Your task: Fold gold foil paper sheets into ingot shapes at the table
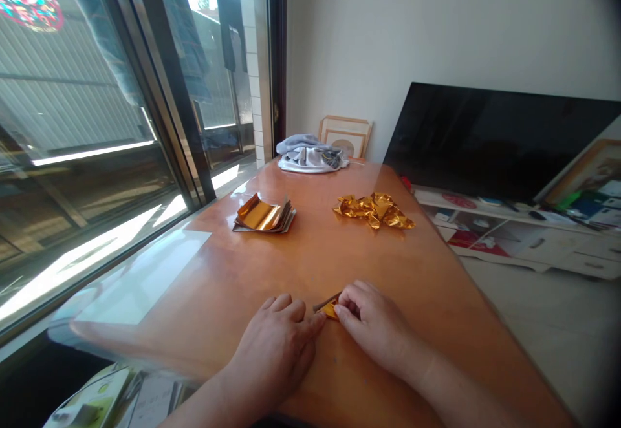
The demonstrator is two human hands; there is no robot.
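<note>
A small folded piece of gold foil paper [330,310] lies on the wooden table [252,273] near its front edge. My left hand [279,344] lies flat with its fingers stretched out, the fingertips touching the paper's left side. My right hand [371,324] has its fingers curled and pressed on the paper's right side, covering most of it. A stack of gold foil sheets [263,214] sits further back at the left. A heap of crumpled, folded gold pieces [373,210] lies at the back right.
A bundle of grey and white cloth [310,154] rests at the table's far end, with picture frames [345,134] behind it. A large window runs along the left. A dark TV [495,137] on a white cabinet [524,234] stands at the right.
</note>
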